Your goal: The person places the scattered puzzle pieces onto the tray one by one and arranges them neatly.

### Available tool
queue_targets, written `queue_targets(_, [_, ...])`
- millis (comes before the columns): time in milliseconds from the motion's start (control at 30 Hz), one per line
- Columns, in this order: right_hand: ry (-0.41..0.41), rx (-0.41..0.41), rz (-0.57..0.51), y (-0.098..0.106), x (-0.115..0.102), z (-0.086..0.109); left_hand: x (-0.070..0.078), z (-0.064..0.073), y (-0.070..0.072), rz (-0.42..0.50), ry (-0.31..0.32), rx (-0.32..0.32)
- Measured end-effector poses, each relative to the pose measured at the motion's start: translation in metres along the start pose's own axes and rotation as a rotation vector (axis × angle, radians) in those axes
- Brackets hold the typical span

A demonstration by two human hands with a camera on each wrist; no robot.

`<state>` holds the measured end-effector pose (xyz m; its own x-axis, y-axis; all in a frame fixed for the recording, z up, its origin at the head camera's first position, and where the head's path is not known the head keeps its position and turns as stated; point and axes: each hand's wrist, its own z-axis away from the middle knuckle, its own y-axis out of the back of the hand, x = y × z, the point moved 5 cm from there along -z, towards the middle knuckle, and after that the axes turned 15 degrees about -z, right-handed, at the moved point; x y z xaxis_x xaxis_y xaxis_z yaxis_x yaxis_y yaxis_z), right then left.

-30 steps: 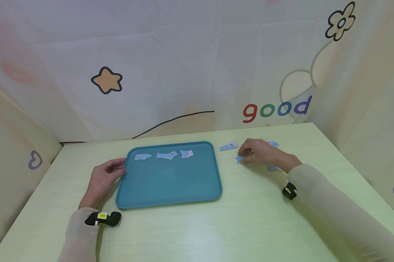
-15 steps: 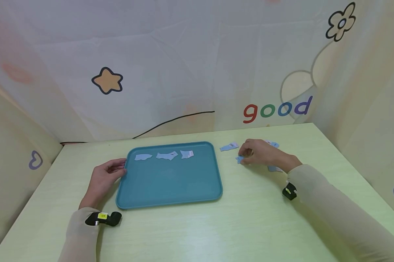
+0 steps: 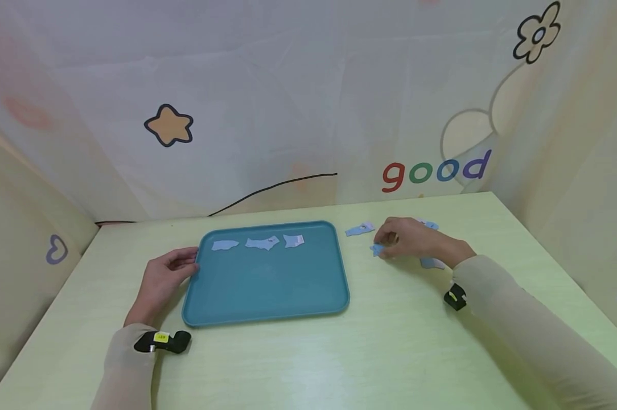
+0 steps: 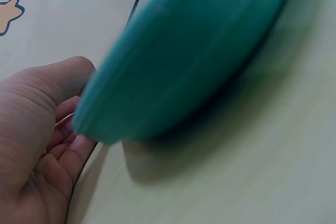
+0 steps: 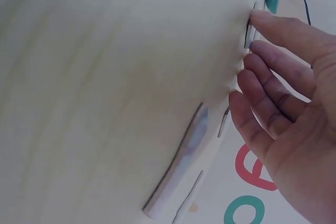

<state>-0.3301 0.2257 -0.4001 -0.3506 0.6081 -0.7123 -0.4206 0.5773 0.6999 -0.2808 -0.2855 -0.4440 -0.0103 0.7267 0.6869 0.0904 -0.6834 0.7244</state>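
Fingers of the left hand (image 3: pixel 162 279), in the lower left of the head view, are relaxed against the left rim of a teal, shallow, rounded-rectangular tray (image 3: pixel 267 290), with the thumb held apart; how firmly the rim is pressed cannot be told. Light contact should be enough to steady it without tilting.

Along the tray's upper part, left of the frame's centre, three flat card-like pieces are laid in a row, apart from one another: a plain pale-blue piece (image 3: pixel 225 245), a longer jagged pale-blue piece (image 3: pixel 262 244) and a short white-ended pale-blue piece (image 3: pixel 293 241).

Right of the tray, a long blue-and-white card-like strip (image 3: pixel 359 229) is seen on the pale-green bench (image 3: pixel 267 364). Just below it, a small blue jagged card-like piece (image 3: pixel 377 250) is pinched between thumb and index finger of the right hand (image 3: pixel 411 238). Something so thin would best be gripped by opposite edges and raised straight up, so that the strip is not brushed.

Farther right, an upper blue-and-white piece (image 3: pixel 431 224) and a lower pale-blue piece (image 3: pixel 431 263) are partly covered by the hand; the wrist should be kept high above both.
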Motion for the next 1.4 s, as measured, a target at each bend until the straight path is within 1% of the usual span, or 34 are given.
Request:
queue_targets(167, [-0.014, -0.032, -0.001, 0.001, -0.0009, -0.0001, -0.0012, -0.0007, -0.0013, 0.004, -0.016, 0.006])
queue_targets(267, [-0.007, -0.04, -0.012, 0.0013, -0.0013, 0.0, -0.0022, -0.0012, -0.0014, 0.0, -0.022, 0.011])
queue_targets(467, [0.009, -0.028, -0.008, 0.0012, -0.0009, -0.0009, -0.0039, -0.0013, -0.0014, -0.004, -0.025, 0.01])
queue_targets(800, [-0.014, -0.02, -0.002, -0.0007, -0.0012, -0.0024, 0.0006, 0.0008, 0.0004, 0.006, -0.008, 0.005])
queue_targets(933, [-0.019, -0.022, 0.018, -0.0012, -0.0027, -0.0029, 0.0031, 0.0017, 0.0007, 0.013, -0.013, 0.002])
queue_targets(1400, [-0.027, -0.02, 0.035, -0.0026, -0.0055, -0.003, 0.002, 0.0017, 0.0009, 0.009, -0.017, 0.0])
